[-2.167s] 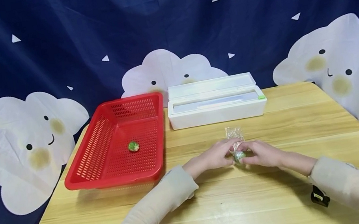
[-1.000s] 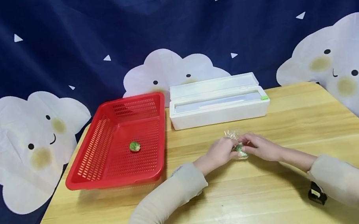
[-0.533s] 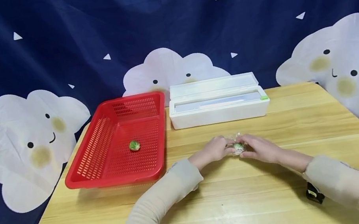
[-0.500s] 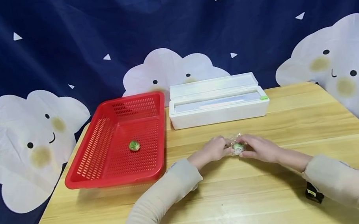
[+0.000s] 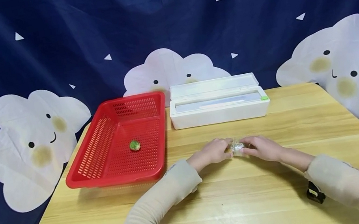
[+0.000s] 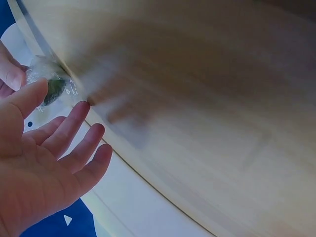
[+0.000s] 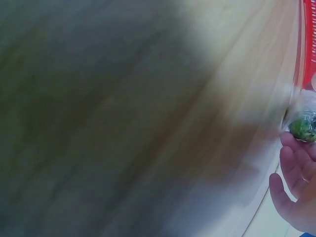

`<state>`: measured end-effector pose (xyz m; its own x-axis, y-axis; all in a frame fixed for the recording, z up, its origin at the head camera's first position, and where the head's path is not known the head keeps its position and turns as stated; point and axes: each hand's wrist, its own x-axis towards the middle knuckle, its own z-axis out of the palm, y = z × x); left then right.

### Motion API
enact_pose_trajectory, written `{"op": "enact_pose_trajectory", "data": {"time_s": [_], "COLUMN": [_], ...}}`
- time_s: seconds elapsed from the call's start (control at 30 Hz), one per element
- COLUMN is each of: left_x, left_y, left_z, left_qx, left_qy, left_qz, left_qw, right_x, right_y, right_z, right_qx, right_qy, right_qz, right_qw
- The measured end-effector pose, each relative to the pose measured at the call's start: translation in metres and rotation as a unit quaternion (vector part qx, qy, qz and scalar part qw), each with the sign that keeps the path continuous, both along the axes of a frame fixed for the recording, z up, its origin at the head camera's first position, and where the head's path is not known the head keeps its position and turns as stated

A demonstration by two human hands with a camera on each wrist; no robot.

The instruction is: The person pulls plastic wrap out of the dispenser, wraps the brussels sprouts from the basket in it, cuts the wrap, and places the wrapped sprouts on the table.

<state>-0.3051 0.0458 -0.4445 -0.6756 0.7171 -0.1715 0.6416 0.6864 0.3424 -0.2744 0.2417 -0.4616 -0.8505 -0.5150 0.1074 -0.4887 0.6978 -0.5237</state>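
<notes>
A small green Brussels sprout [image 6: 55, 90] in crinkled clear plastic wrap [image 5: 238, 148] is between my two hands, low over the table. My right hand [image 5: 263, 149] holds it with thumb and fingertips; in the right wrist view its fingers touch the sprout's [image 7: 302, 127] side. From the other side my left hand [image 5: 213, 151] reaches in, its thumb overlapping the wrap in the left wrist view. The left fingers [image 6: 96, 132] are spread and only slightly bent, with a gap between thumb and forefinger. Whether the left thumb presses on the film is unclear.
A red plastic basket [image 5: 164, 146] stands on the left with another Brussels sprout [image 5: 135, 145] in it. Behind the hands is a long white box [image 5: 219, 115], lid raised, with a green piece at its right end. All stand on a wooden table [image 5: 218, 209].
The wrap's loose end, which stretched away from me earlier, is now gathered about the sprout. The sprout has been turned, and its green hardly shows in the head view. The left hand drew slightly left.
</notes>
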Motion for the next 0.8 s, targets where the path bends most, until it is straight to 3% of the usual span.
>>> {"op": "enact_pose_trajectory", "data": {"time_s": [0.33, 0.63, 0.8], "left_x": [0.001, 0.005, 0.007], "left_y": [0.002, 0.007, 0.007], "left_z": [-0.005, -0.001, -0.001], "left_qx": [0.000, -0.005, -0.012], "left_qy": [0.032, 0.049, 0.093], "left_qz": [0.002, -0.011, -0.026], "left_qw": [0.9995, 0.9987, 0.9953], "right_x": [0.001, -0.012, -0.018], "right_y": [0.000, -0.005, -0.004], "right_z": [0.002, 0.010, 0.011], "right_qx": [-0.009, -0.054, -0.049], "right_qy": [-0.035, -0.125, -0.129], "right_qz": [-0.045, -0.044, -0.044], "right_qw": [0.9983, 0.9897, 0.9895]}}
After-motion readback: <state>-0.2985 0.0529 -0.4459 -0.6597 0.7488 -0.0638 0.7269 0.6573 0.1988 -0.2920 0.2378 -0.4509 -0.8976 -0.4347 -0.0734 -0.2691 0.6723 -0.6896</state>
